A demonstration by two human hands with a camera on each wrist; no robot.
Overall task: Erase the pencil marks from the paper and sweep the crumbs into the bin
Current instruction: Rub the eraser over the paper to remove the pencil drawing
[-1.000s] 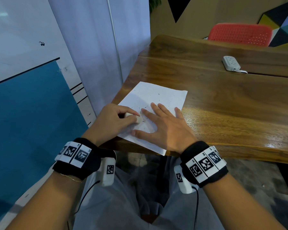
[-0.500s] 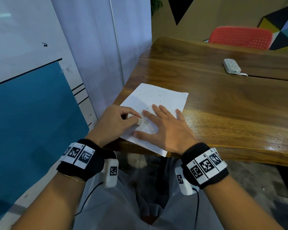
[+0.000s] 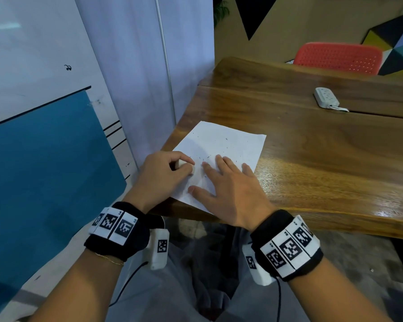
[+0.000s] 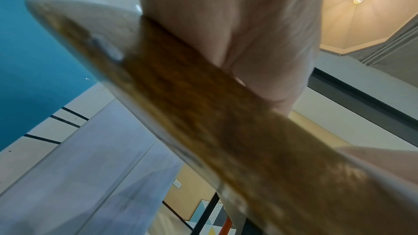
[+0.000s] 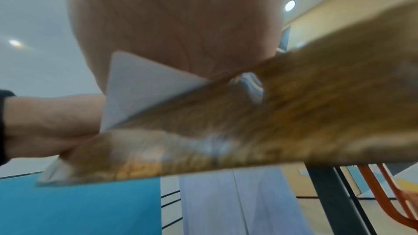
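The left hand (image 3: 165, 169) pinches a white eraser (image 3: 180, 164) on the paper (image 3: 221, 145), which lies at the tabletop (image 3: 312, 159) corner. The right hand (image 3: 226, 189) lies flat, fingers spread, pinning the sheet. Hard rubbing could crease the paper or flick crumbs (image 3: 205, 159) off the edge. No bin shows. No legible writing, only coded wristband tags.

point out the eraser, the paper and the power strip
eraser (image 3: 181, 164): head view, white end showing between the left hand's fingers.
paper (image 3: 228, 141): head view, bare far part of the sheet.
power strip (image 3: 325, 96): head view, top face of the white body.
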